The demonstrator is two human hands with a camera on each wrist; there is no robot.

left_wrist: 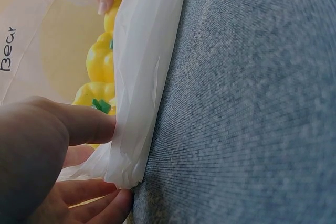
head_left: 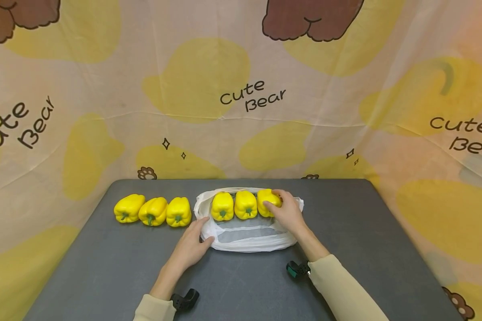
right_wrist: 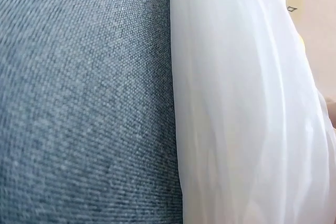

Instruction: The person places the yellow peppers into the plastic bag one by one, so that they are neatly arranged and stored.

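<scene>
A white plastic bag (head_left: 247,245) lies spread with its mouth open on the grey table. Within its rim stand two yellow bell peppers, a left one (head_left: 222,207) and a middle one (head_left: 245,206), stems toward me. My right hand (head_left: 287,211) grips a third yellow bell pepper (head_left: 266,198) at the bag's right side, thumb in front and fingers over the top. With thumb and fingers, my left hand (head_left: 193,243) holds the bag's left edge; in the left wrist view the thumb (left_wrist: 92,123) lies against the white plastic. The right wrist view shows mostly bag side (right_wrist: 236,103).
To the left of the bag, three more yellow bell peppers (head_left: 152,212) stand in a row on the table (head_left: 104,267). A printed cloth backdrop (head_left: 209,89) rises behind the table's far edge.
</scene>
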